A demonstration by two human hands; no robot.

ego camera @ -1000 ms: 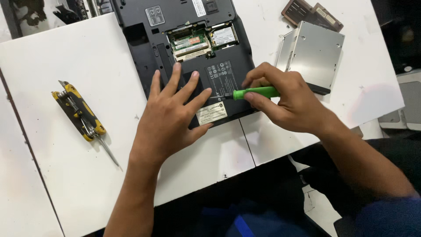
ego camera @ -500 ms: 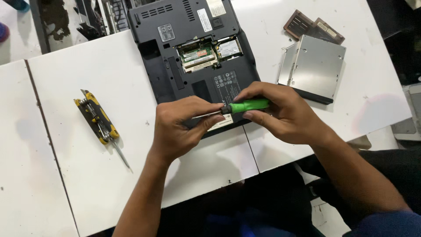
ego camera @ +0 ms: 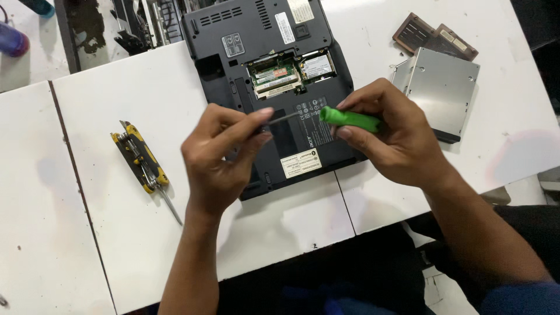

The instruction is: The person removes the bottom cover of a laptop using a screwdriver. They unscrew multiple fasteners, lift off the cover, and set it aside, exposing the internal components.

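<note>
Left hand point(ego camera: 219, 154) lifted off the upturned laptop point(ego camera: 274, 76) since a second ago, grip now pinching the shaft of the green-handled screwdriver point(ego camera: 349, 119), right hand point(ego camera: 396, 137) clamped round its handle.

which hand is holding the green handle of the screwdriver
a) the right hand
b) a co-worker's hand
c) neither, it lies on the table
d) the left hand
a: the right hand wraps the green screwdriver handle over the upturned laptop, while the left hand only pinches the thin metal shaft near its tip.
</note>
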